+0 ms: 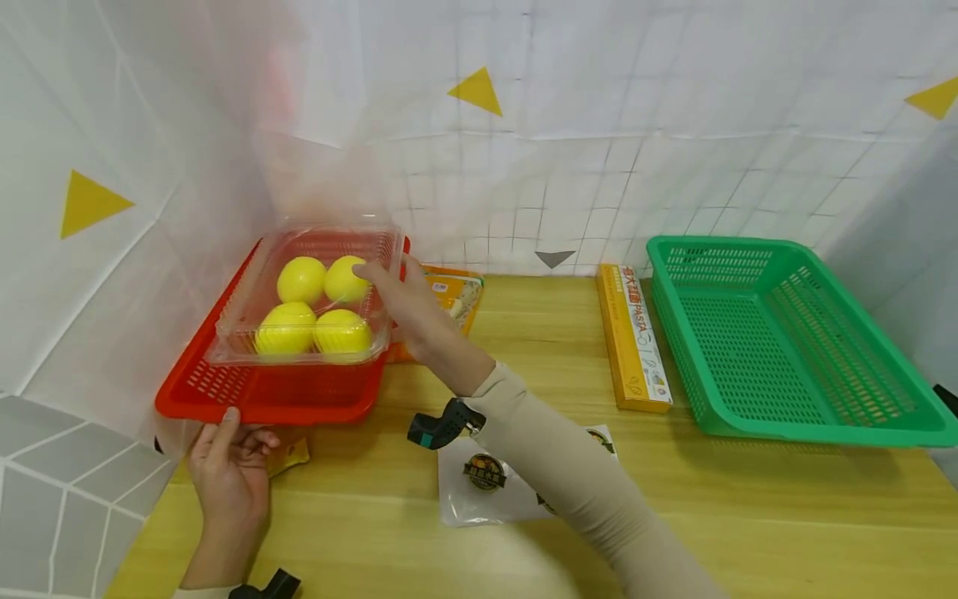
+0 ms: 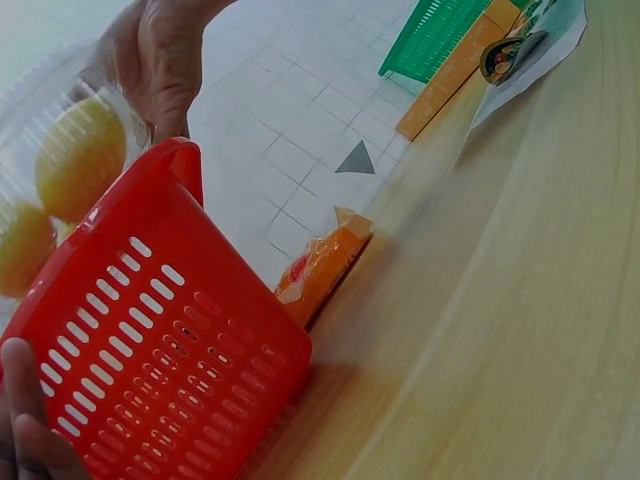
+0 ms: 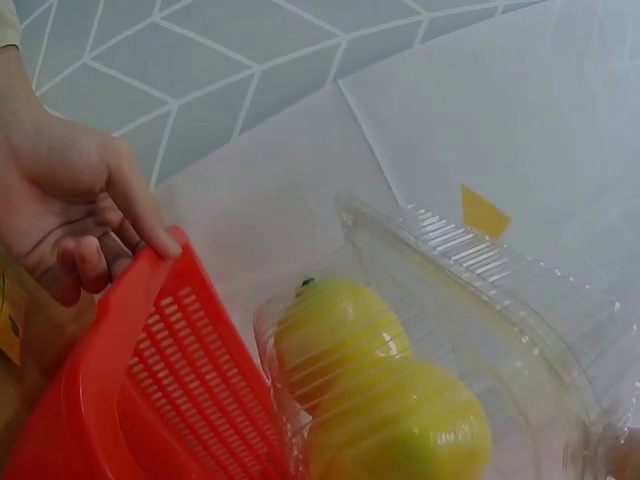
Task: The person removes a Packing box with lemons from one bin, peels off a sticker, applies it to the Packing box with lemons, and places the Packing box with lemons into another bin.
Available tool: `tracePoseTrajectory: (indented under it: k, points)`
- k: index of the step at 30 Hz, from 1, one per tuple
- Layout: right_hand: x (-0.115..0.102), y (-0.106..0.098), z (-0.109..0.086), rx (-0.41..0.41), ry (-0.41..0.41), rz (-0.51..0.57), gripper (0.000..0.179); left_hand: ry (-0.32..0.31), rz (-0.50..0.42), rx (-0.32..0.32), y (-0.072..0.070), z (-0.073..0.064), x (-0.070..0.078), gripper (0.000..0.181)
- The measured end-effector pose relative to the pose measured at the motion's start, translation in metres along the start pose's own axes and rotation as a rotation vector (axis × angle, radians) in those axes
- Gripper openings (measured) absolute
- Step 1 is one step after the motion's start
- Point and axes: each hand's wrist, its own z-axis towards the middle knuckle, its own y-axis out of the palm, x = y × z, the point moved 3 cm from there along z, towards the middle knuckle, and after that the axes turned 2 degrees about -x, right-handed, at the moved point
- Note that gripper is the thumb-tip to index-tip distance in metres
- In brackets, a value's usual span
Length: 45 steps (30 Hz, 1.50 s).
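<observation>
My right hand grips the right side of a clear plastic container that holds several yellow lemons. The container overlaps the top of a red basket, above its rim. How far its underside is from the basket floor is hidden. My left hand holds the basket's front rim, thumb on top and the other fingers curled below. In the left wrist view, the basket's slotted wall stands tilted in the picture, with the container over its rim.
An orange packet lies right of the red basket, partly hidden. A yellow wrapper shows near the left hand. Printed plastic bags lie under the right forearm. A pasta box lies beside a green basket at right.
</observation>
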Motion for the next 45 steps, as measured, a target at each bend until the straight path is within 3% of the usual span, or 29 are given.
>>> tracePoseTrajectory:
  k: [10,19,27,38,45]
  points:
    - [-0.007,-0.022,-0.012,-0.012,-0.015,0.004,0.072,-0.006,0.024,0.018,-0.002,-0.001,0.002,0.022]
    - [-0.010,-0.044,-0.020,-0.039,-0.013,-0.017,0.075,-0.003,0.007,-0.011,-0.001,-0.001,0.002,0.019]
    - [-0.009,-0.064,-0.027,-0.015,-0.030,-0.020,0.066,-0.002,0.002,0.021,0.000,-0.002,0.003,0.020]
    - [-0.001,-0.089,-0.036,-0.037,-0.060,0.007,0.052,-0.001,0.001,-0.051,0.000,-0.002,0.004,0.024]
    - [0.001,-0.109,-0.043,-0.037,-0.075,-0.006,0.056,-0.005,0.006,-0.006,0.001,-0.003,0.004,0.032]
